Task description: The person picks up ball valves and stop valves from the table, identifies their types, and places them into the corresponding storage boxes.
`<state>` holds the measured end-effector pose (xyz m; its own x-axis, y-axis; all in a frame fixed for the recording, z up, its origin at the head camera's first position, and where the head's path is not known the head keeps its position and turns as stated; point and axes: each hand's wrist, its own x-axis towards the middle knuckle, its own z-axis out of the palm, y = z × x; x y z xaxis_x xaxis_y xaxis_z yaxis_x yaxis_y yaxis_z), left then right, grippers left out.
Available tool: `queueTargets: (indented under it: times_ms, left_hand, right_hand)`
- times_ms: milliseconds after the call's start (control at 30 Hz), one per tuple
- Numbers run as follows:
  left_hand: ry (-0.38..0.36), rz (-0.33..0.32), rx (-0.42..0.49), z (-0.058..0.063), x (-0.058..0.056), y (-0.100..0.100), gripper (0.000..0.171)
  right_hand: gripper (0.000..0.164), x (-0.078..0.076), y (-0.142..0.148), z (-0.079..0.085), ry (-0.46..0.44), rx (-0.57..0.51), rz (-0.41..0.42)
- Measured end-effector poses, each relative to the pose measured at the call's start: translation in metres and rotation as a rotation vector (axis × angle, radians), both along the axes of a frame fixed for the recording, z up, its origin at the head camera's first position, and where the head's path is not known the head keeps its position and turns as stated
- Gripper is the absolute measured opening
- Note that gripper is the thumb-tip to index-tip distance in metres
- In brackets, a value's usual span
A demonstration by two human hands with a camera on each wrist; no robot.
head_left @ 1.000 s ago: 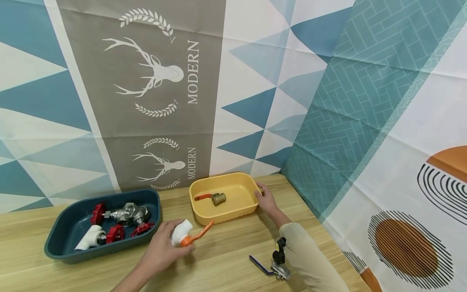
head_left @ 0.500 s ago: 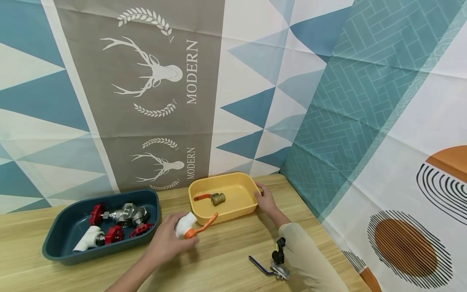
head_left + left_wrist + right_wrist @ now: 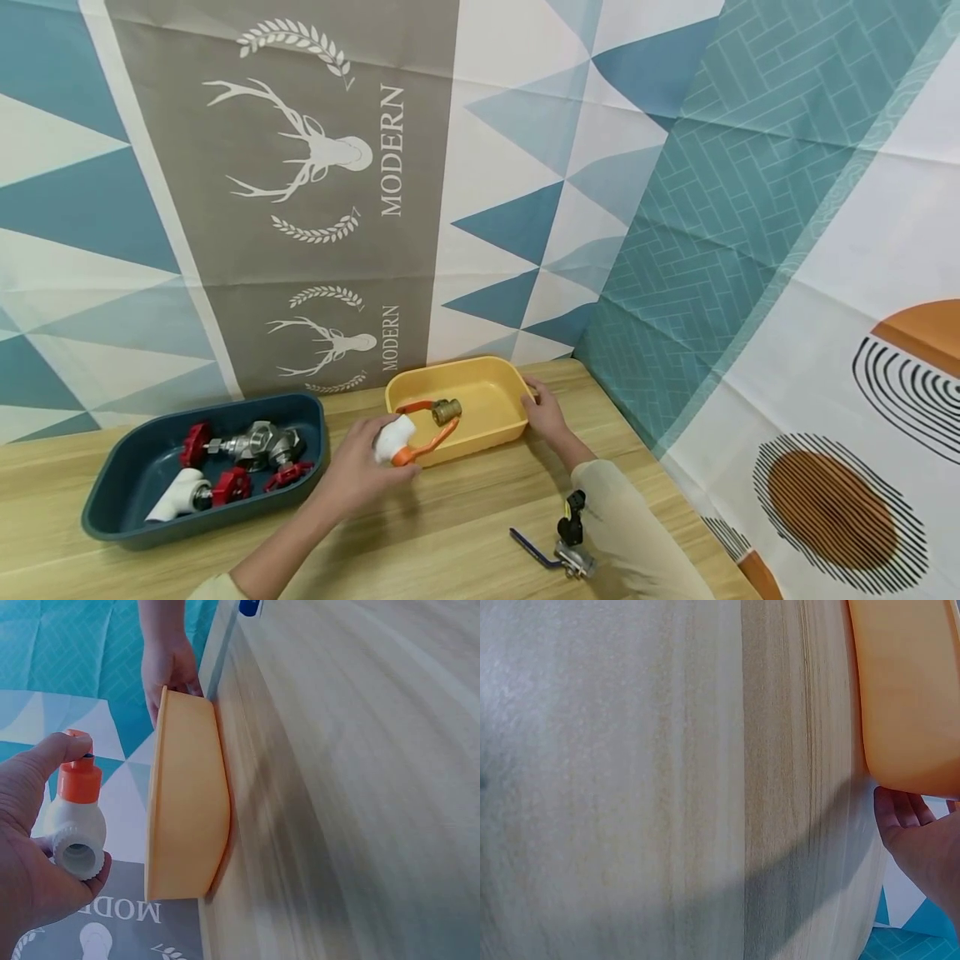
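My left hand (image 3: 365,468) grips a white plastic ball valve (image 3: 395,437) with an orange lever, held in front of the yellow bin (image 3: 491,402). In the left wrist view the thumb lies on the orange top of the valve (image 3: 78,821), whose round opening faces the camera. At the bin's right end my right hand (image 3: 546,410) holds the rim and end wall. The right wrist view shows its fingertips (image 3: 894,801) against that end of the bin. Inside the bin lies a brass ball valve (image 3: 447,411) with a red lever, partly behind the orange lever.
A dark blue bin (image 3: 112,492) on the left holds several red-handled valves, some metal and one white (image 3: 180,493). Near the right forearm lies a steel ball valve (image 3: 574,558) with a blue lever. Patterned cloth walls (image 3: 420,250) rise behind the wooden table (image 3: 465,533).
My left hand has moved right and slightly away with the white ball valve, up to the yellow bin's front left. The right hand stays at the bin's end.
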<state>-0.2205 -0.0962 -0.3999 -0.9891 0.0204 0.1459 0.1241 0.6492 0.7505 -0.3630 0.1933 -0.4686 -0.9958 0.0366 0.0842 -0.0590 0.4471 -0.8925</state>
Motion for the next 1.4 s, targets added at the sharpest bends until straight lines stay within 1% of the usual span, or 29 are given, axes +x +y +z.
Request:
queueTargets:
  times_ms: [100,200,400,567,700,867,1033,1267,1400]
  left_hand:
    - [0.011,-0.007,-0.002,0.001,-0.006,0.003,0.077]
    - [0.015,-0.013,0.013,0.003,-0.012,0.005,0.076]
    - [0.003,-0.013,0.040,0.003,-0.020,0.005,0.076]
    - [-0.004,-0.004,0.029,0.002,-0.025,0.003,0.075]
    - [-0.004,0.002,0.010,0.003,-0.028,0.002,0.076]
    - [0.014,-0.011,0.012,0.004,-0.033,0.001,0.074]
    - [0.017,-0.018,0.014,0.002,-0.037,0.003,0.073]
    - [0.011,-0.018,-0.010,0.001,-0.044,0.005,0.074]
    - [0.019,-0.023,-0.023,-0.001,-0.047,0.006,0.074]
  right_hand:
    - [0.040,0.000,0.000,0.000,-0.009,-0.004,-0.010]
    - [0.040,0.000,-0.001,-0.001,-0.001,0.005,-0.007]
    - [0.040,0.000,0.000,-0.001,-0.021,0.009,-0.015]
    - [0.041,0.000,0.000,0.001,-0.025,-0.007,-0.002]
    - [0.041,0.000,0.000,0.001,-0.025,-0.020,0.005]
    - [0.041,0.001,-0.001,0.002,-0.024,-0.022,-0.003]
    - [0.041,0.001,0.000,0.001,-0.025,-0.013,-0.005]
    - [0.042,-0.001,0.000,0.000,-0.037,-0.020,-0.006]
    - [0.041,0.000,0.000,0.001,-0.020,-0.017,0.006]
